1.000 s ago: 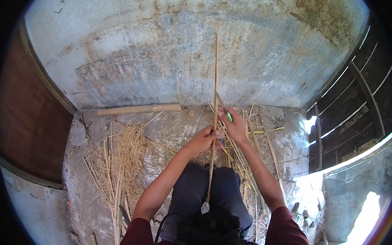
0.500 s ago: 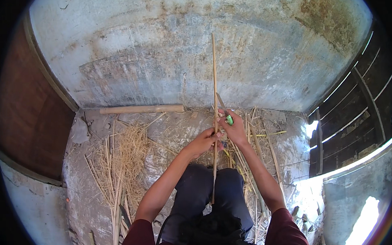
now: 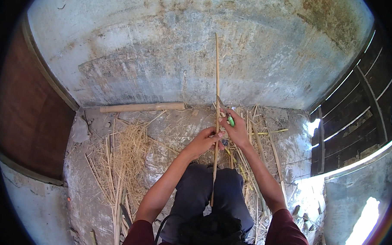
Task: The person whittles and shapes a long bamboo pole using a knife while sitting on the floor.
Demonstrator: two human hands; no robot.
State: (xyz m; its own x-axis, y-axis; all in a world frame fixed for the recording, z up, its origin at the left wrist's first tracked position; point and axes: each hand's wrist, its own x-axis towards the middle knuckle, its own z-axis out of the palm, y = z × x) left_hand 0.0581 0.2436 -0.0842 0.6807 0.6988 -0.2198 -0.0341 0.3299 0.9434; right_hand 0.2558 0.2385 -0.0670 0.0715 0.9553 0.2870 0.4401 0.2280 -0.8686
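Note:
A long thin bamboo strip (image 3: 217, 65) runs away from my lap toward the wall, its near end lying between my thighs. My left hand (image 3: 205, 142) is closed round the strip just beyond my knees. A little farther along, my right hand (image 3: 235, 129) grips a knife (image 3: 231, 121) with a green handle. The knife's narrow blade (image 3: 221, 102) points up and left, and its tip meets or crosses the strip. Some right fingers lie close against the strip; whether they pinch it too I cannot tell.
A heap of pale shavings (image 3: 132, 150) and several split strips (image 3: 117, 203) lie on the floor at left. More strips (image 3: 272, 154) lie at right. A bamboo pole (image 3: 143, 107) rests along the wall's foot (image 3: 160, 80). A brown door panel (image 3: 36, 111) stands at far left.
The knife blade has tilted and now meets the strip, where before it stood slightly to the right. The strip's far end has shifted a little to the right. My left hand has barely moved.

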